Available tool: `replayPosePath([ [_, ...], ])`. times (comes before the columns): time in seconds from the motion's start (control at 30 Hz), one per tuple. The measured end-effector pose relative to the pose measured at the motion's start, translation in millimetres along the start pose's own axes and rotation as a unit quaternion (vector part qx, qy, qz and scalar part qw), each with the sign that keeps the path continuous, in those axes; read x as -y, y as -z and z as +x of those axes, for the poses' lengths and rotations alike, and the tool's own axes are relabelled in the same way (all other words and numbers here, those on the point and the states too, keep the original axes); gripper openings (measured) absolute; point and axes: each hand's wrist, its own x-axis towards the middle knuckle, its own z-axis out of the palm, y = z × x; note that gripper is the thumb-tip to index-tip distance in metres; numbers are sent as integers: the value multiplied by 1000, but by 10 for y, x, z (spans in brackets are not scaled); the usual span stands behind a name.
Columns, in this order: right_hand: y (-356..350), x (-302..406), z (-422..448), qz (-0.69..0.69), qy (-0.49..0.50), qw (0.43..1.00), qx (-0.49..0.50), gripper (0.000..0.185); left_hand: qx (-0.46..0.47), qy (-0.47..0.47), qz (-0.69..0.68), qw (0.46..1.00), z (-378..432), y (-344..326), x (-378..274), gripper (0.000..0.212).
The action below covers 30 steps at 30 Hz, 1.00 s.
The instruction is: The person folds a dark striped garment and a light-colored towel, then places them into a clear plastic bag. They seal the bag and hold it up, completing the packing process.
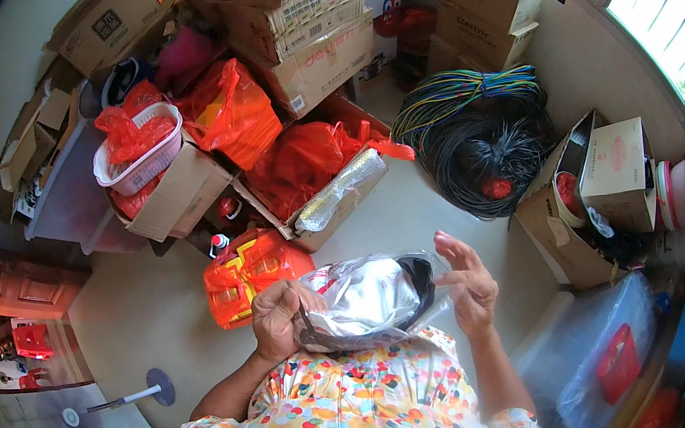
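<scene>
A clear plastic bag [370,297] with white or silvery and black contents is held in front of my chest. My left hand [277,316] is closed on its left end, where a dark strap or edge shows by the fingers. My right hand [469,284] is raised at the bag's right end, fingers apart and slightly bent; the fingertips are close to the plastic, and whether they touch it I cannot tell. What the contents are, the shiny plastic does not let me make out.
Cardboard boxes [321,60] are stacked ahead, with red plastic bags [235,113] in open boxes below. A red bag with yellow items [248,276] lies on the floor. Coiled black cable or hose [481,161] lies farther off. At right stand an open carton [540,209] and a plastic-wrapped box [592,354].
</scene>
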Motion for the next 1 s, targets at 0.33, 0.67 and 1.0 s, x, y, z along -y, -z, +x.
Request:
replayPosePath([
  [0.33, -206, 89, 158, 17, -92, 995, -19, 32, 9, -23, -1, 1000, -75, 60, -60, 28],
  [0.67, -389, 135, 54, 69, -152, 955, -246, 24, -235, 94, 24, 967, -147, 23, -102, 18],
  [1.0, -264, 212, -53, 16, -297, 921, -252, 25, -182, 205, -16, 962, -81, -26, -83, 18],
])
